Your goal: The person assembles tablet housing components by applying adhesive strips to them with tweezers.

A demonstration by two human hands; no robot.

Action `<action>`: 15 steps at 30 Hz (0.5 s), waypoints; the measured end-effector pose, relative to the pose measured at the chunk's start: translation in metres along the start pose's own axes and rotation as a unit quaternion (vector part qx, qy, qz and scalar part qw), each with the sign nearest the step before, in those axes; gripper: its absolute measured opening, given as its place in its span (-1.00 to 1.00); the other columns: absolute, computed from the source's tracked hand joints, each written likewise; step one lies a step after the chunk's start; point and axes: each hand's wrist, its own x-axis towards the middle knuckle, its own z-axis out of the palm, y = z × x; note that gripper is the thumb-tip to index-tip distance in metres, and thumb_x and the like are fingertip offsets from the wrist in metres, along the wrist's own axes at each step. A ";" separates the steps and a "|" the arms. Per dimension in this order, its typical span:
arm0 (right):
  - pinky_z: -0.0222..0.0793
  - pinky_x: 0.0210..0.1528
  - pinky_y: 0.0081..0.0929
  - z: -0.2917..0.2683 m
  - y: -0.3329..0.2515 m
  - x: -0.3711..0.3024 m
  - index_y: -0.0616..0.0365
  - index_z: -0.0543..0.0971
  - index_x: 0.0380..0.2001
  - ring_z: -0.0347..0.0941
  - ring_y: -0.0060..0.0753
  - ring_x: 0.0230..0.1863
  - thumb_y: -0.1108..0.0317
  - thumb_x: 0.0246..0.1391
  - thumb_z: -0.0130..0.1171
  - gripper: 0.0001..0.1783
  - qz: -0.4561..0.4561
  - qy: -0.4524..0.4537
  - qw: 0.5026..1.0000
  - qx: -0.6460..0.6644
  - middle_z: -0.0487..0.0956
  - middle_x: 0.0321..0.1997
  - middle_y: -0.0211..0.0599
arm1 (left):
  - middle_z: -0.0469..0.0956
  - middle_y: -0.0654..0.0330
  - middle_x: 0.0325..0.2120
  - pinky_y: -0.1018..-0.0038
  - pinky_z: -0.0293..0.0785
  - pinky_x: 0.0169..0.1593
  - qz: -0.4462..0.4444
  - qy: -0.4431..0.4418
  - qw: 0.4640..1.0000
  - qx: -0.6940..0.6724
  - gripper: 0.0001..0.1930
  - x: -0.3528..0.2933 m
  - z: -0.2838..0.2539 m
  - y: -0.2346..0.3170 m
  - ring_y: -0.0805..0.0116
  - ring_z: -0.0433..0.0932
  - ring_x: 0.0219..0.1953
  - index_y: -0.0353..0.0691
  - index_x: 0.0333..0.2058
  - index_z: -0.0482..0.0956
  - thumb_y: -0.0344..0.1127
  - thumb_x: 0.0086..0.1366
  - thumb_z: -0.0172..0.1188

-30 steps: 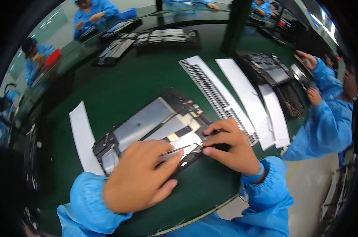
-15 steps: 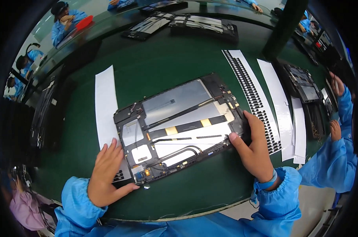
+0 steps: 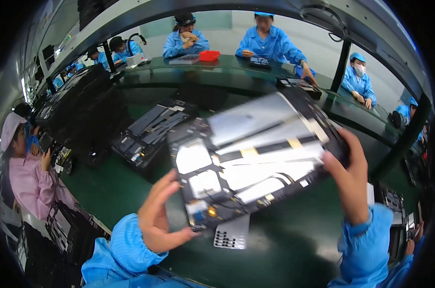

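Note:
Between my two hands an opened tablet (image 3: 256, 117) is held up off the green table, tilted, its inside facing up. Silver battery plates, black flat cables, yellow tape patches and small circuit boards show in it, slightly blurred. My left hand (image 3: 157, 216) grips its lower left corner, the thumb along the bottom edge and the fingers at the left side. My right hand (image 3: 349, 180) holds the right end, thumb on top; its fingers are partly hidden behind the edge. Partly hidden below the tablet lies a white sheet with small black pieces (image 3: 231, 235).
Another opened tablet (image 3: 155, 127) lies beyond my left hand, near a dark stack (image 3: 78, 120). More tablet parts (image 3: 392, 201) stand at the right. Across the bench (image 3: 188, 77) sit several people in blue, near a red tray (image 3: 209, 55). A person in pink (image 3: 30, 175) works at the left.
Both hands have lifted the tablet off the table. The head view has swung up and to the left, bringing the far bench and the people there into sight.

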 end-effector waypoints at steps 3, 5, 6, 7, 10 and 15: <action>0.22 -0.02 -0.33 0.073 -0.003 0.065 0.33 0.37 -0.12 0.30 -0.12 -0.10 0.05 -0.21 0.30 -0.33 -0.116 -0.008 0.992 -0.042 0.39 -0.16 -0.01 | 0.24 -0.07 0.06 0.31 0.02 0.21 -0.007 0.121 0.992 -0.025 -0.20 0.012 -0.037 -0.008 0.14 0.20 0.15 -0.45 0.08 0.19 -0.42 -0.19 0.35; 0.21 -0.04 -0.29 0.135 -0.006 0.099 0.32 0.40 -0.14 0.25 -0.06 -0.10 0.05 -0.22 0.29 -0.35 -0.115 -0.026 0.993 -0.029 0.39 -0.15 0.02 | 0.26 -0.03 0.05 0.32 0.04 0.21 -0.024 0.187 0.982 0.012 -0.23 0.018 -0.057 -0.020 0.18 0.23 0.12 -0.46 0.08 0.19 -0.47 -0.17 0.32; 0.22 -0.05 -0.28 0.171 -0.002 0.114 0.32 0.42 -0.19 0.24 -0.04 -0.10 0.06 -0.21 0.28 -0.39 -0.112 -0.030 0.993 -0.005 0.40 -0.18 0.06 | 0.27 -0.02 0.04 0.32 0.05 0.21 -0.040 0.231 0.972 0.023 -0.24 0.021 -0.067 -0.023 0.20 0.24 0.11 -0.46 0.08 0.19 -0.49 -0.17 0.30; 0.22 -0.07 -0.27 0.201 0.008 0.127 0.31 0.45 -0.24 0.25 -0.01 -0.13 0.07 -0.22 0.28 -0.44 -0.142 -0.033 0.989 0.039 0.41 -0.23 0.07 | 0.27 -0.01 0.04 0.34 0.08 0.19 -0.013 0.242 0.968 0.066 -0.26 0.022 -0.080 -0.041 0.22 0.25 0.11 -0.46 0.06 0.23 -0.51 -0.19 0.31; 0.27 -0.15 -0.26 0.284 0.042 0.150 0.25 0.49 -0.29 0.33 -0.01 -0.22 0.12 -0.27 0.31 -0.50 -0.099 -0.048 0.989 0.096 0.47 -0.31 0.03 | 0.28 0.01 0.04 0.35 0.10 0.19 -0.016 0.272 0.954 0.126 -0.28 0.022 -0.099 -0.073 0.24 0.26 0.10 -0.44 0.03 0.26 -0.53 -0.20 0.31; 0.27 -0.11 -0.28 0.319 0.078 0.149 0.23 0.51 -0.28 0.35 -0.05 -0.19 0.12 -0.26 0.31 -0.51 -0.096 -0.088 0.990 0.046 0.49 -0.33 -0.03 | 0.32 -0.07 0.01 0.34 0.26 0.07 -0.078 0.217 0.933 0.278 -0.33 0.021 -0.101 -0.079 0.09 0.32 0.04 -0.30 -0.04 0.39 -0.43 -0.25 0.39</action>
